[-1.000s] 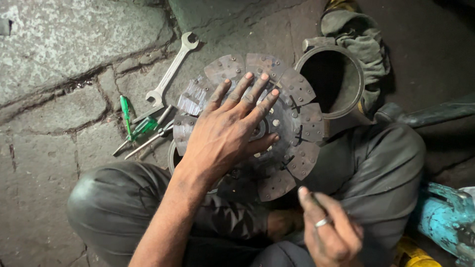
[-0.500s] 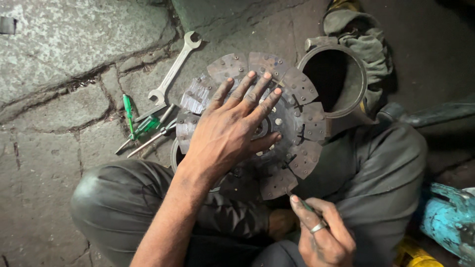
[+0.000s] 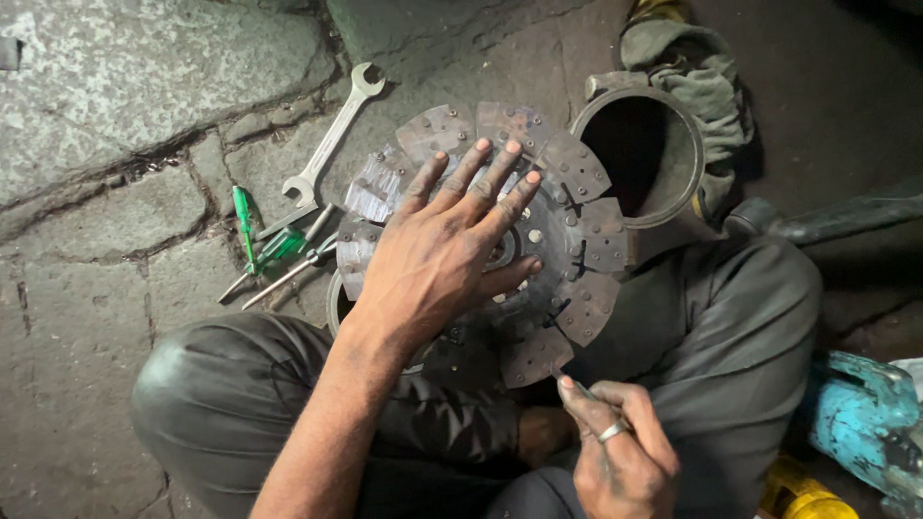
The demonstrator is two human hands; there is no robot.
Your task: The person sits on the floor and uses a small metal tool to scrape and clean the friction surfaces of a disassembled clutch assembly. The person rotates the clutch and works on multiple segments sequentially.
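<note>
My fingers (image 3: 486,178) lie spread flat, gripping nothing, on the clutch disc (image 3: 577,235) at frame centre across my lap, which looks heavy, stiff and greasy, best held by its rim, while my right hand (image 3: 620,457) pinches a small tool.

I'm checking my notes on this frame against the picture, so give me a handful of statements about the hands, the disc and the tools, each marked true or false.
1. The left hand lies flat, fingers spread, on the clutch disc. True.
2. The right hand wears a ring. True.
3. The spanner rests on top of the disc. False: it lies on the stone floor, to the left of the disc.
4. The green-handled screwdriver is in the right hand. False: it lies on the floor beside the spanner; the right hand pinches a thin, slender item I cannot identify.
5. A metal cylinder sits just beyond the disc. True.
</note>
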